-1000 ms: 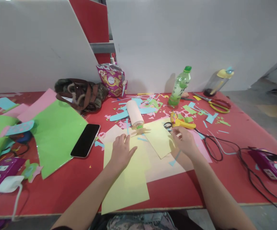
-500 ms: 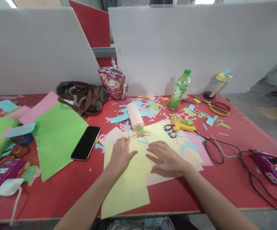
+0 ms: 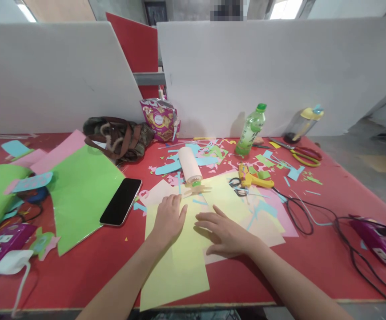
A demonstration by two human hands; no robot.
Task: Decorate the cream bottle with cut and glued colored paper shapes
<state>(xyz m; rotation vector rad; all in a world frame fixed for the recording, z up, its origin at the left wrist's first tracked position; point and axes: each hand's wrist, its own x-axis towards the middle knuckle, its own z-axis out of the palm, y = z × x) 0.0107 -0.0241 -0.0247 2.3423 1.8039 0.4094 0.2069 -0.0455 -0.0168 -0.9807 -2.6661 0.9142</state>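
Note:
My left hand (image 3: 168, 218) lies flat, fingers stretched out, on a large yellow paper sheet (image 3: 176, 271) near the table's front edge. My right hand (image 3: 224, 231) rests open beside it, palm down, fingers pointing left across the yellow sheet and a peach sheet (image 3: 266, 226) under it. Just beyond the fingertips lies a peach paper roll (image 3: 189, 164) with a green cap. Neither hand holds anything.
A black phone (image 3: 121, 201) lies left on a green sheet (image 3: 79, 191). A yellow glue gun (image 3: 251, 178) with a black cable (image 3: 299, 218), black scissors (image 3: 237, 184), red-yellow scissors (image 3: 304, 153), a green bottle (image 3: 251, 129), a snack bag (image 3: 159, 120), a brown bag (image 3: 119, 138) and scattered paper scraps lie behind.
My right hand came from near the glue gun leftward and now lies flat on the yellow sheet beside my left hand. The left hand stayed in place.

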